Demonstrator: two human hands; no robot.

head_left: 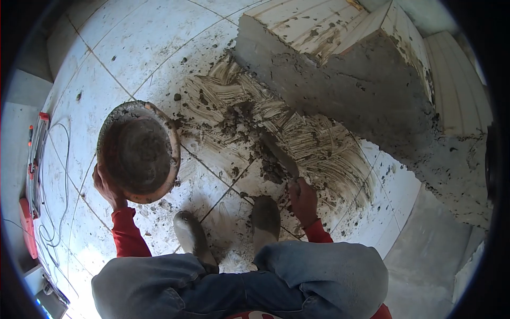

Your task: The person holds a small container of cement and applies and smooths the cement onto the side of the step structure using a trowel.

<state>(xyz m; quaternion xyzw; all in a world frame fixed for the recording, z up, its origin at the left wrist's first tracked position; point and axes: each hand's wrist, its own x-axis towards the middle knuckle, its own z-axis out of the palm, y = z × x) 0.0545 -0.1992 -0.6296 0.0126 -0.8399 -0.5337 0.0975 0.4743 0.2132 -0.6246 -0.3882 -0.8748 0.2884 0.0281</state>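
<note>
My left hand [109,187] grips the rim of a round mortar pan [175,159] at its lower left side. The pan is tilted, its inside coated with grey mortar residue. In my right hand [304,203] is the handle of a trowel [280,155], whose blade points up and left. The blade touches a small heap of dark wet mortar [272,169] on the tiled floor. More mortar crumbs [241,118] lie just beyond the blade tip. Smeared streaks of mortar [324,143] spread over the tiles around it.
A freshly plastered grey step face [350,87] runs along the right, below tiled steps [303,24]. My boots [192,234] stand on the white tiles. At the left edge are a red tile cutter [34,165] and a loose cable [66,196].
</note>
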